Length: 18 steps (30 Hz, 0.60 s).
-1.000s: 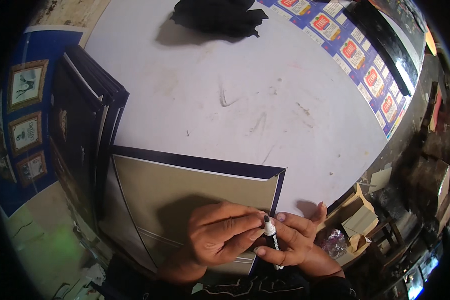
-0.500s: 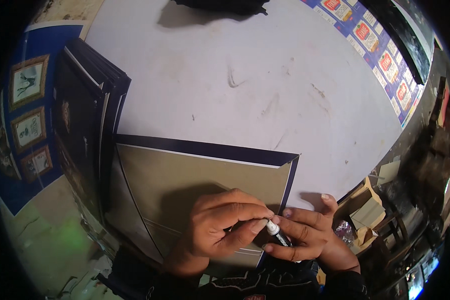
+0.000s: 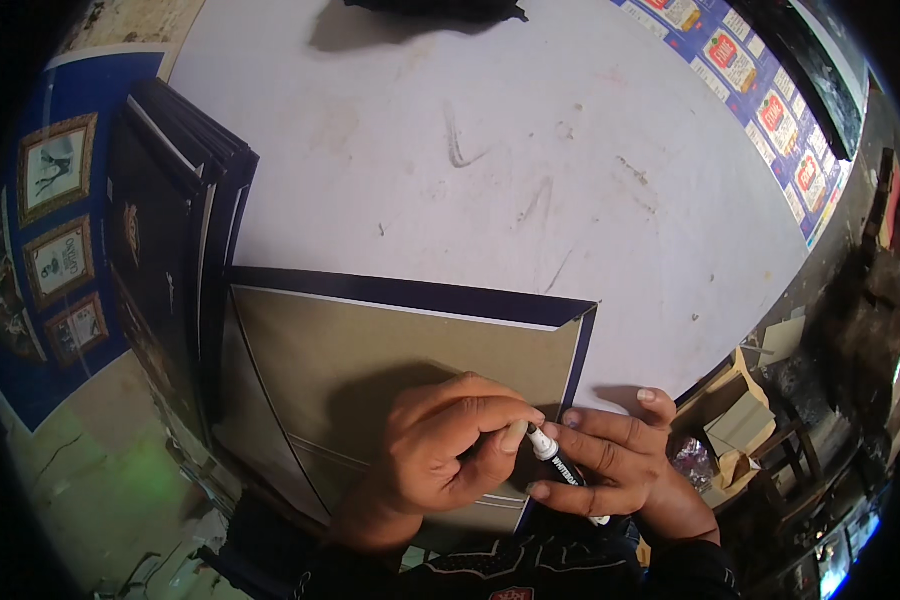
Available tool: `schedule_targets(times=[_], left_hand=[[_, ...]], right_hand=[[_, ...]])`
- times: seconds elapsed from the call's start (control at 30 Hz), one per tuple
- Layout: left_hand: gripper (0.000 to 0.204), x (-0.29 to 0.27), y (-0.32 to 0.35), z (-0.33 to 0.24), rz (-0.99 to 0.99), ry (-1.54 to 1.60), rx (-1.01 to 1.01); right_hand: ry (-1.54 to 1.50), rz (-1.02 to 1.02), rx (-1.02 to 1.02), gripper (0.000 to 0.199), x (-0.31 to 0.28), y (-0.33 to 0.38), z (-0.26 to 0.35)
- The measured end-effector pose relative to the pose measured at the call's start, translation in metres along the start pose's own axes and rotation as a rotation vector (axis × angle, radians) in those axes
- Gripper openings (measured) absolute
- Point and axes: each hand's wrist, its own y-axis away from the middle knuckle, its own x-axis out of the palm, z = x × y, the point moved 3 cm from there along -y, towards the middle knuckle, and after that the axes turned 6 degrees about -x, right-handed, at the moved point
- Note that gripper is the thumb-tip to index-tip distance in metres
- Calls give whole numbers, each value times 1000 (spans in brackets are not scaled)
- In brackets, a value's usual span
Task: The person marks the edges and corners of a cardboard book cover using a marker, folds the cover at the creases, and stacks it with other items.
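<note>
At 5 o'clock from the middle of the view, the person's right hand (image 3: 618, 462) is grasping a black-and-white marker (image 3: 564, 467) between thumb and fingers, its tip angled toward 11 o'clock. The left hand (image 3: 432, 445), on the marker's 9 o'clock side, has its thumb and forefinger drawn together at that tip; whether they clasp it, one cannot tell. Both hands are over the tan board (image 3: 410, 335) with a dark blue border. Dark folders (image 3: 175, 240) stand at 9 o'clock, and a black cloth (image 3: 435, 8) lies on the worktop (image 3: 370, 170) at 12 o'clock.
</note>
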Motion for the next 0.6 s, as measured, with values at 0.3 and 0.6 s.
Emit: schedule_targets(times=[0.3, 0.6], left_hand=[[6, 2, 1, 0, 15, 66, 8], [12, 2, 0, 1, 7, 63, -38]], right_hand=[[-93, -18, -25, 20, -2, 4, -4], [-119, -11, -8, 18, -3, 2, -3]])
